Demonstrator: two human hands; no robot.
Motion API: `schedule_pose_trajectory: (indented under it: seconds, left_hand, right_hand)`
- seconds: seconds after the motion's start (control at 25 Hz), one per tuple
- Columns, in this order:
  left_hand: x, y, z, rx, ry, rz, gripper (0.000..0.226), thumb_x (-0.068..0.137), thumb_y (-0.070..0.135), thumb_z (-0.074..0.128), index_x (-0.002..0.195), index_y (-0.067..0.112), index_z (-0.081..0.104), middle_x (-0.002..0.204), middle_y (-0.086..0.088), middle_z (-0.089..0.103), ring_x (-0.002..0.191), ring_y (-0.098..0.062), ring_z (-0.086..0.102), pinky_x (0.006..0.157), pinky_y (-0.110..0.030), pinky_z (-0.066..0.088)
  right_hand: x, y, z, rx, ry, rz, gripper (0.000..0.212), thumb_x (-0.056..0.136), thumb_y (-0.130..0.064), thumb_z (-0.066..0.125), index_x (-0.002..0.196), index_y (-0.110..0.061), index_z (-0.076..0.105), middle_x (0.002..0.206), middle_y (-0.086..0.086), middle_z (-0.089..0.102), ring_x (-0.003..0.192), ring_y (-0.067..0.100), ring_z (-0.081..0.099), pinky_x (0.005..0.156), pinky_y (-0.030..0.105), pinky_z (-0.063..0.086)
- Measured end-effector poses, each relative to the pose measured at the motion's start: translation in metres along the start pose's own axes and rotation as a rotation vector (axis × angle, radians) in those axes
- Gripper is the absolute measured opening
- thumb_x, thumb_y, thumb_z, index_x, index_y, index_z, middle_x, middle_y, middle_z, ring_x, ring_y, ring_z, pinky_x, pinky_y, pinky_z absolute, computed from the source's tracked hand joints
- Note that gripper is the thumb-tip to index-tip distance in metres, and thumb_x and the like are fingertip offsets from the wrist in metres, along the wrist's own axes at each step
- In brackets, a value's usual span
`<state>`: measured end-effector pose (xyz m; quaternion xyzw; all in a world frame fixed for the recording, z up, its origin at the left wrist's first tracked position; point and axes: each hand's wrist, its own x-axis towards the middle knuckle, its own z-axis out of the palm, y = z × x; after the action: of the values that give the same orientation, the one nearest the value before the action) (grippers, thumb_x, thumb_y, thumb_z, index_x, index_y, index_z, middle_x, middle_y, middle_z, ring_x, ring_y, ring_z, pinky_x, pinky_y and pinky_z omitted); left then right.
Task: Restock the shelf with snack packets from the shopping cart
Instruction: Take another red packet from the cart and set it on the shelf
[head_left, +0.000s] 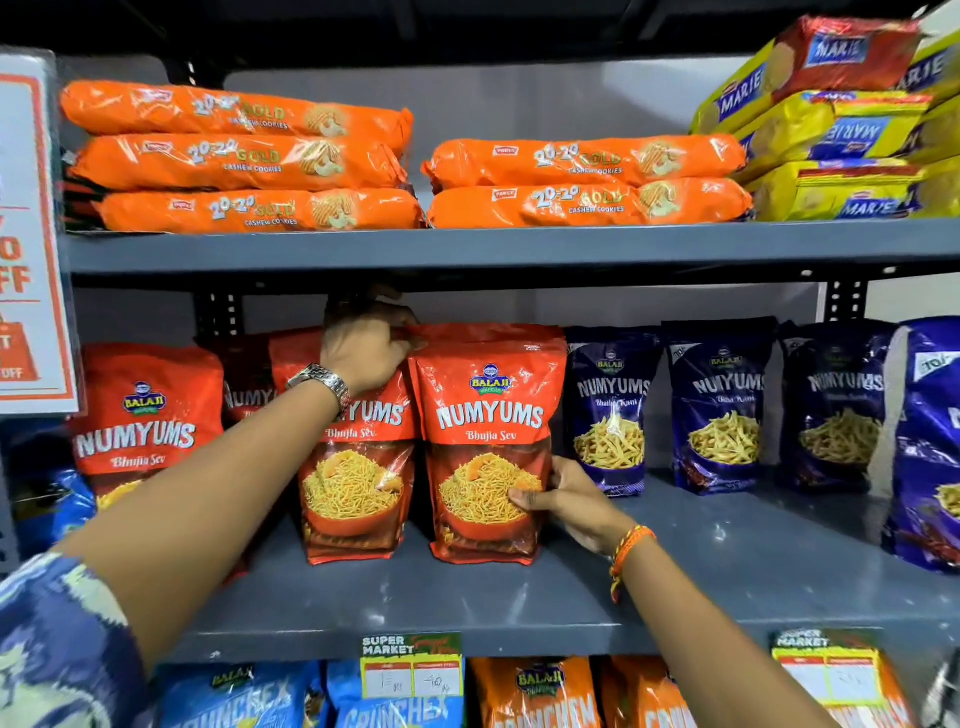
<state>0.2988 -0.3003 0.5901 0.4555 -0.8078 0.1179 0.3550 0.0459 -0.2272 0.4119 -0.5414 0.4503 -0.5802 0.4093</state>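
A red Numyums Bhujia Sev packet (488, 415) stands upright on the grey middle shelf (675, 587). My right hand (566, 501) grips its lower right edge, thumb on the front. My left hand (363, 348), with a metal watch on the wrist, holds the packet's top left corner, next to a second red packet (358, 483) that stands just to the left. More red packets (145, 415) stand further left, one partly hidden behind my left forearm. The shopping cart is out of view.
Dark blue Numyums packets (719, 405) line the same shelf to the right. Orange cookie rolls (587, 182) and yellow Marie packs (831, 156) lie on the shelf above. Blue and orange Crunchex bags (535, 691) sit below. A sale sign (26, 234) hangs at the left.
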Motion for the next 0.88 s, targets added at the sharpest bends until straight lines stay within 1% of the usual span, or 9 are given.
schedule_pose_trajectory:
  seconds: [0.24, 0.32, 0.4, 0.48, 0.52, 0.6, 0.68, 0.8, 0.88]
  left_hand:
    - [0.006, -0.009, 0.01, -0.175, 0.013, -0.005, 0.04, 0.093, 0.048, 0.061, 0.125, 0.025, 0.066, 0.134, -0.009, 0.063, 0.123, -0.035, 0.058, 0.099, -0.036, 0.048]
    - [0.003, -0.007, 0.011, -0.201, 0.023, -0.028, 0.035, 0.091, 0.048, 0.064, 0.119, 0.026, 0.068, 0.105, -0.012, 0.071, 0.105, -0.037, 0.066, 0.084, -0.033, 0.05]
    - [0.0, -0.004, 0.012, -0.271, 0.097, -0.047, 0.033, 0.088, 0.045, 0.069, 0.114, 0.026, 0.069, 0.067, 0.003, 0.057, 0.078, -0.031, 0.064, 0.073, -0.029, 0.046]
    - [-0.006, -0.001, 0.014, -0.321, 0.184, -0.068, 0.039, 0.083, 0.045, 0.075, 0.113, 0.02, 0.071, 0.053, 0.007, 0.044, 0.055, -0.023, 0.051, 0.061, -0.028, 0.041]
    - [-0.009, 0.0, 0.015, -0.341, 0.214, -0.068, 0.043, 0.081, 0.047, 0.077, 0.113, 0.019, 0.072, 0.051, 0.003, 0.047, 0.051, -0.023, 0.049, 0.057, -0.03, 0.042]
    - [-0.019, 0.005, 0.02, -0.412, 0.251, -0.048, 0.047, 0.076, 0.054, 0.077, 0.113, 0.025, 0.071, 0.071, -0.005, 0.068, 0.07, -0.024, 0.063, 0.076, -0.035, 0.054]
    - [-0.031, 0.015, 0.025, -0.49, 0.303, -0.029, 0.042, 0.075, 0.051, 0.077, 0.111, 0.03, 0.071, 0.103, -0.006, 0.071, 0.106, -0.025, 0.062, 0.103, -0.037, 0.044]
    - [-0.05, 0.045, 0.035, -0.676, 0.4, 0.058, 0.036, 0.077, 0.042, 0.078, 0.108, 0.026, 0.068, 0.115, 0.0, 0.067, 0.113, -0.021, 0.059, 0.102, -0.034, 0.042]
    - [-0.07, 0.077, 0.042, -0.964, 0.376, 0.107, 0.036, 0.082, 0.037, 0.077, 0.113, 0.023, 0.064, 0.117, 0.0, 0.067, 0.113, -0.016, 0.062, 0.105, -0.037, 0.048]
  right_hand:
    - [0.005, 0.005, -0.001, 0.02, 0.004, 0.025, 0.045, 0.08, 0.007, 0.077, 0.12, -0.007, 0.063, 0.125, 0.018, 0.071, 0.12, 0.033, 0.066, 0.107, 0.048, 0.05]
    - [0.004, 0.007, -0.001, 0.039, 0.032, 0.028, 0.053, 0.077, 0.007, 0.079, 0.126, -0.002, 0.059, 0.125, 0.018, 0.071, 0.12, 0.033, 0.066, 0.108, 0.049, 0.049]
    - [0.003, 0.008, -0.001, 0.052, 0.052, 0.033, 0.06, 0.07, 0.002, 0.085, 0.125, -0.004, 0.059, 0.123, 0.018, 0.071, 0.12, 0.033, 0.066, 0.108, 0.049, 0.049]
    - [0.0, 0.008, 0.0, 0.067, 0.055, 0.044, 0.072, 0.063, -0.005, 0.09, 0.127, -0.004, 0.057, 0.123, 0.018, 0.071, 0.12, 0.032, 0.066, 0.108, 0.05, 0.048]
    - [-0.002, 0.008, 0.001, 0.066, 0.059, 0.049, 0.075, 0.064, -0.004, 0.09, 0.13, -0.003, 0.055, 0.124, 0.018, 0.07, 0.12, 0.033, 0.066, 0.108, 0.051, 0.048]
    - [-0.008, 0.004, -0.004, 0.052, 0.081, 0.038, 0.067, 0.071, 0.005, 0.084, 0.13, -0.003, 0.053, 0.126, 0.019, 0.067, 0.123, 0.036, 0.063, 0.109, 0.054, 0.047]
    - [-0.022, -0.004, -0.015, 0.033, 0.111, 0.009, 0.059, 0.078, 0.012, 0.076, 0.128, -0.007, 0.052, 0.132, 0.023, 0.061, 0.126, 0.038, 0.059, 0.11, 0.052, 0.046]
    - [-0.071, -0.02, -0.045, 0.039, 0.203, -0.079, 0.065, 0.08, 0.019, 0.069, 0.137, -0.004, 0.047, 0.14, 0.024, 0.056, 0.129, 0.034, 0.058, 0.101, 0.038, 0.055]
    - [-0.122, -0.024, -0.069, 0.102, 0.281, -0.168, 0.072, 0.076, 0.019, 0.069, 0.141, 0.001, 0.043, 0.138, 0.026, 0.058, 0.129, 0.033, 0.059, 0.091, 0.031, 0.06]
